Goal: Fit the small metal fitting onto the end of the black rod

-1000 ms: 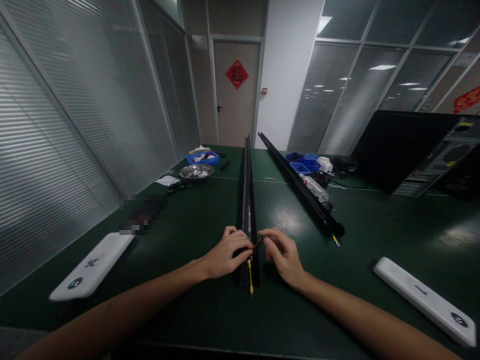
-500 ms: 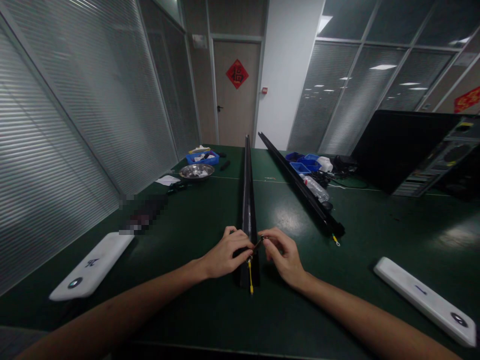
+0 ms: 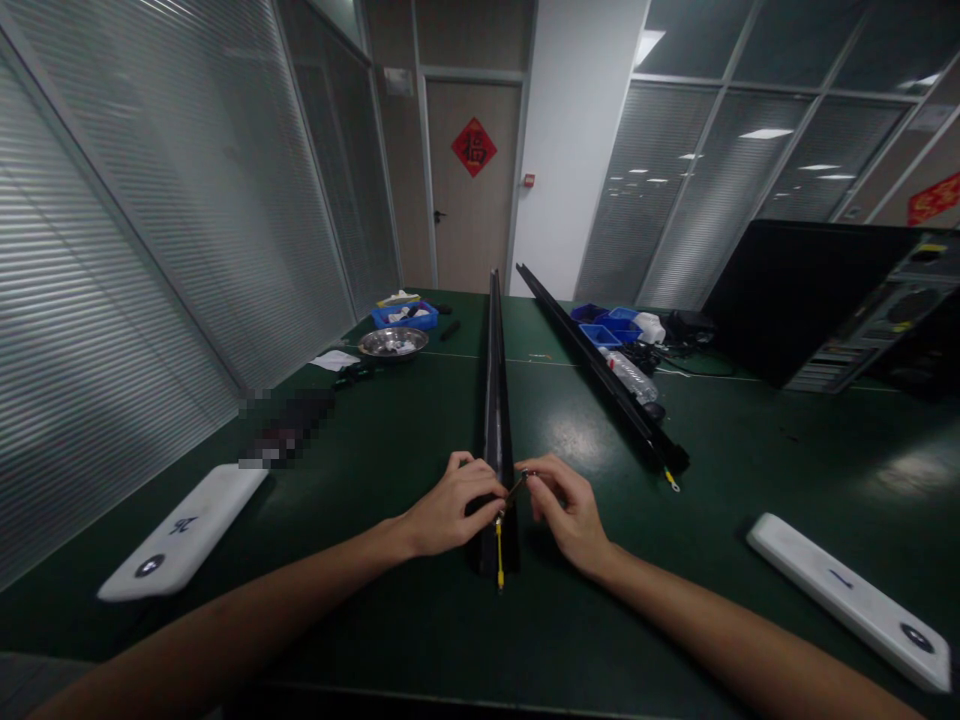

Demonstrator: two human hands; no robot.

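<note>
The fingers of the right hand (image 3: 566, 505), at the centre of the frame just below the middle, are pinched on the upper end of a thin metal piece (image 3: 516, 488). The fingers of the left hand (image 3: 454, 507), bent over the near end of a long black rail (image 3: 493, 400), meet at the piece's lower end; whether they grip it too or only steady the rail cannot be made out. A yellow-sleeved wire (image 3: 500, 550) hangs from just below the left fingertips, over the rail's near end. The rail lies lengthwise on the green desk (image 3: 390, 440), from the lower centre towards the far edge. To its right a second black rail (image 3: 600, 365) slants down from the upper centre, a yellow lug (image 3: 670, 480) at its near end, with a plastic bottle (image 3: 632, 377) and blue trays (image 3: 600, 336) beside it. A white device (image 3: 187, 530) lies at lower left, and a white case (image 3: 847, 600) marked "1" at lower right. Farther out stand a metal bowl (image 3: 367, 347) and a blue basket (image 3: 420, 322), left of centre, and a black computer tower (image 3: 810, 290) at the right; behind the desk is a door (image 3: 472, 240) with a red diamond sign (image 3: 474, 148).
</note>
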